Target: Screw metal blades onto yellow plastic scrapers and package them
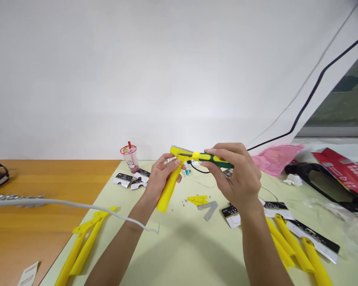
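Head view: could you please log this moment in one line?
left hand: holds yellow scraper; right hand: holds green-and-yellow screwdriver, tip at scraper head; tabletop: metal blades, yellow parts

L hand (162, 174) & R hand (240, 174) raised nr each other, both gripping.

A screwdriver (197, 156), metal plates (207, 205) and matching yellow handles (168, 188) suggest a makeshift workshop.

We can pass low over the near table (181, 258), between our forearms (122, 242). Higher, the screwdriver (202, 157) bars the gap between our left hand (162, 174) and right hand (240, 174). Strips (209, 205) and screws (183, 203) obstruct the middle; a cable (92, 207) crosses our left; handles (292, 242) and cards (313, 237) crowd our right.
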A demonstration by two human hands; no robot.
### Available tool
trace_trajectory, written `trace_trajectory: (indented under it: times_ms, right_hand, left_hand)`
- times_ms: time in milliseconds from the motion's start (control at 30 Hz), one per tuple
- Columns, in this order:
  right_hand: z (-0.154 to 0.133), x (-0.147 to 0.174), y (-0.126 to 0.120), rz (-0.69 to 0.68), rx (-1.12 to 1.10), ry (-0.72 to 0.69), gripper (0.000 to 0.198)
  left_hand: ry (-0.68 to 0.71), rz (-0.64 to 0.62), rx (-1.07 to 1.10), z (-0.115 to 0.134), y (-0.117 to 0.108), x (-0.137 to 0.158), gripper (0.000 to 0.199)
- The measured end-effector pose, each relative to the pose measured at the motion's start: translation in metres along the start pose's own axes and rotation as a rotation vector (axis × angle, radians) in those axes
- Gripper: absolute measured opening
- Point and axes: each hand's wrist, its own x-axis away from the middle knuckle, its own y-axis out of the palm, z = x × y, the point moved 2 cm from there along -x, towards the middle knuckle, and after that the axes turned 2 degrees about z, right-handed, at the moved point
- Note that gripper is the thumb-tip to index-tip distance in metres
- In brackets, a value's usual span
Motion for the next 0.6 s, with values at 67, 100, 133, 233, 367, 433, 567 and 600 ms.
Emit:
trace_trajectory:
  times_ms: [67,100,133,233,367,433,567,600]
  right_hand:
    - [0.001,0.002,0.002,0.055,0.004,0.036,0.041]
    - [0.001,0.002,0.003,0.075,-0.014,0.071,0.039]
    - [0.000,0.003,0.004,0.083,-0.043,0.111,0.038]
    - [-0.006,0.004,0.006,0.024,-0.151,0.212,0.041]
    - [-0.012,0.005,0.007,-0.047,-0.211,0.242,0.048]
    - [-0.015,0.005,0.006,-0.035,-0.259,0.220,0.050]
    - [-0.025,0.000,0.004,0.036,-0.308,0.086,0.058]
    - [-0.029,-0.002,0.002,0.063,-0.292,0.051,0.060]
  left_hand:
    - [0.042,-0.008,-0.025,0.005,0.001,-0.001,0.043]
    - [0.062,-0.012,-0.039,0.006,0.001,-0.001,0.042]
    - [0.079,-0.014,-0.053,0.007,0.001,-0.001,0.041]
    - [0.091,-0.006,-0.091,0.010,-0.001,0.001,0.038]
    - [0.082,0.027,-0.114,0.019,-0.004,0.007,0.040]
    - [0.083,0.037,-0.129,0.026,-0.005,0.012,0.040]
    - [0.115,0.003,-0.160,0.041,-0.002,0.024,0.038]
    - [0.125,-0.011,-0.169,0.045,0.000,0.028,0.037]
